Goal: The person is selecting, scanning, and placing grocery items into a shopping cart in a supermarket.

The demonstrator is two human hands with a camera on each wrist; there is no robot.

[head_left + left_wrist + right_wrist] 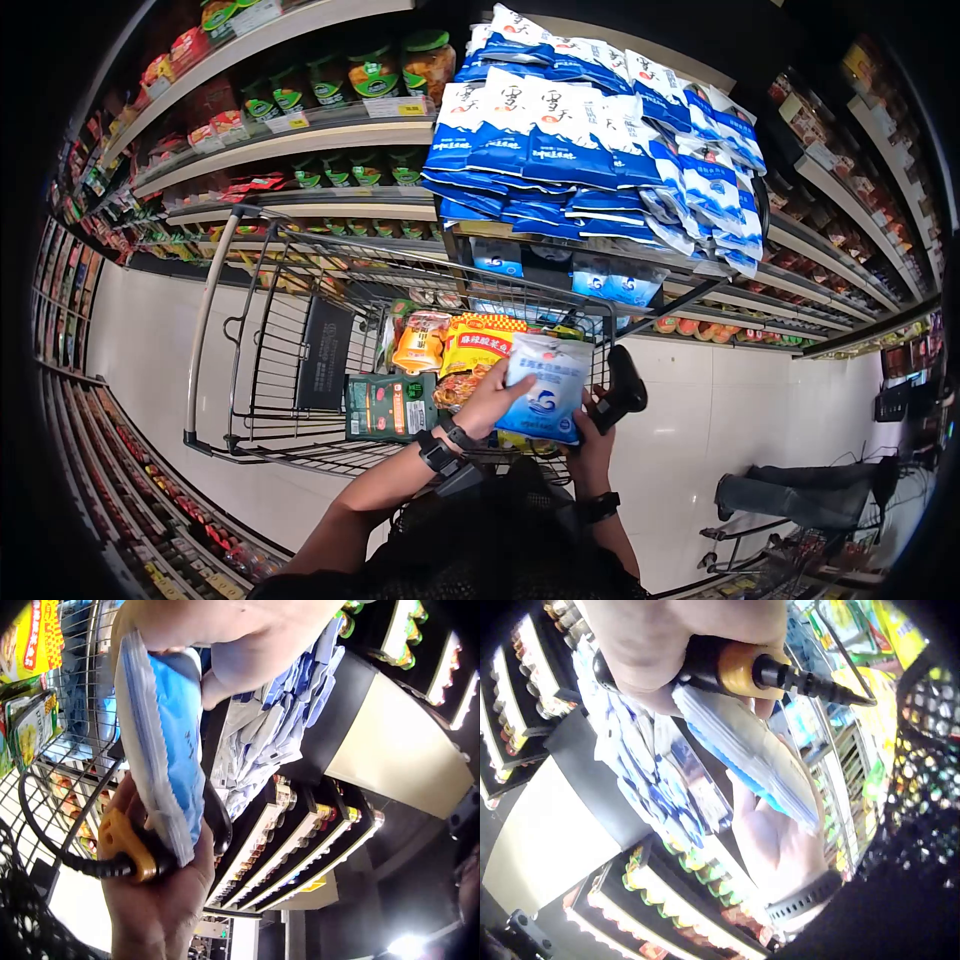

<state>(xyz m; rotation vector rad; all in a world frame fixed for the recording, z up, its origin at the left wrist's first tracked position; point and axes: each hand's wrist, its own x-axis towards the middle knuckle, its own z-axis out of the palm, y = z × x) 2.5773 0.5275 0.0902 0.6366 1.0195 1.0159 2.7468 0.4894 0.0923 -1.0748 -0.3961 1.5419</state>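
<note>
A blue and white bag of salt [545, 398] is held up over the shopping cart, its printed front turned to the head view. My left hand [490, 402] grips it by its left side, thumb across the front. At its lower right, my right hand [594, 452] holds a black handheld device [624, 388] with an orange collar and a ribbed black cord, seen in the left wrist view. The right hand's fingers are right at the bag's edge. Both wrist views show the bag edge-on, with its crimped seam [161, 750].
In the cart [203, 330] lie a yellow food packet [478, 348], an orange pouch [422, 340] and a dark green pouch [390, 408]. Stacked salt bags [560, 125] fill a display beyond it. Jars [370, 75] line the shelves. A person's legs [795, 495] and another cart are at right.
</note>
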